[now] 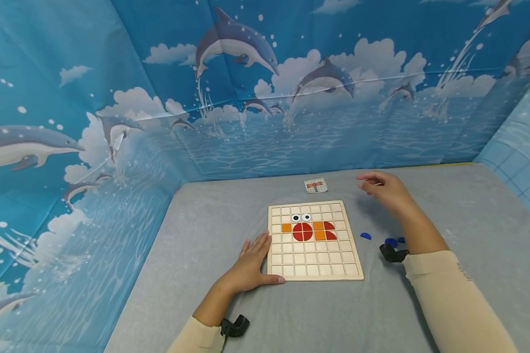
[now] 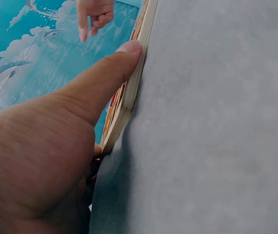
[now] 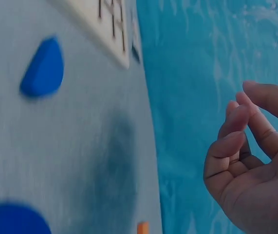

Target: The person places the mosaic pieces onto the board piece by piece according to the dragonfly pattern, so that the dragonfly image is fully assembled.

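Observation:
A square wooden grid board [image 1: 313,270] lies on the table with colored pieces in its cells: a red circle [image 1: 302,232], orange squares [image 1: 319,230], red quarter-round pieces [image 1: 330,235] and two eye pieces [image 1: 301,217]. My left hand [image 1: 251,267] rests at its near left corner, fingers straight along the left side and thumb at the near edge. In the left wrist view the thumb [image 2: 102,75] presses on the board's rim [image 2: 129,92]. Raised above the table, right of the board, my right hand [image 1: 386,191] has loosely curled fingers and holds nothing; a gap shows between thumb and fingers.
A small pattern card [image 1: 315,185] lies beyond the board. Blue pieces, including a half-round one [image 1: 365,236] and another [image 1: 391,242], lie right of it, partly under my right forearm. A dolphin-print curtain [image 1: 265,142] hangs along the table's far edge.

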A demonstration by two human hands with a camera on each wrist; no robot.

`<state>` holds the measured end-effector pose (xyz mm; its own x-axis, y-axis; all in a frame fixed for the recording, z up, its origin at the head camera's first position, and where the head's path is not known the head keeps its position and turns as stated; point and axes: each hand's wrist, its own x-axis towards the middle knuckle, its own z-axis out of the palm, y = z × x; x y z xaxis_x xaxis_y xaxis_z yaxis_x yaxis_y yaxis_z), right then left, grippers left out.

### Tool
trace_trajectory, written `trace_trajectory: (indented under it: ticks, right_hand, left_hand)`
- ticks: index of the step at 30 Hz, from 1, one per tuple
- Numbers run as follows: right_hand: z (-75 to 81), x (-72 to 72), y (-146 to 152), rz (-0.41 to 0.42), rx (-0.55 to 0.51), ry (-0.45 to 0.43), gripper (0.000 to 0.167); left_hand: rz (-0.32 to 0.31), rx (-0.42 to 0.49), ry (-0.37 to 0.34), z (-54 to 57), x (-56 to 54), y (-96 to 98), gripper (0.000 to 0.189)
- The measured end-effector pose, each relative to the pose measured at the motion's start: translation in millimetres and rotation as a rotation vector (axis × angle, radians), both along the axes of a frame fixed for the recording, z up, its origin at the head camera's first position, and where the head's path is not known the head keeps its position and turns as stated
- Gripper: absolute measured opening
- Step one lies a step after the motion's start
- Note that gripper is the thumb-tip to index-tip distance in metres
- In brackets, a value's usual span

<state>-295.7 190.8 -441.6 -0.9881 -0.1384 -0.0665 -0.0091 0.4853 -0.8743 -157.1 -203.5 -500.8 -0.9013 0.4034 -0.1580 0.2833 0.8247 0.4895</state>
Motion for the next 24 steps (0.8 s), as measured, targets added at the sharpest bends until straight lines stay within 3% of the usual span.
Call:
trace_trajectory:
  ticks: [11,17,24]
  right_hand:
    - [-7.5,-11.4,34,0.021,0.165,-0.057,0.058]
    - [-8.8,-16.3,55,0.04,0.173,-0.107,0.057]
    - [-16.4,-20.8,70,-0.026,0.198,-0.168,0.056]
  left_hand:
    - [-0.005,0.0,0.007,-1.6,-0.4,-0.2,0.118]
    - [-0.002,0.0,0.008,-1.5,-0.6,-0.1,0.118]
    - [-0.002,0.006,0.001,-0.7,-0.2,0.0,0.118]
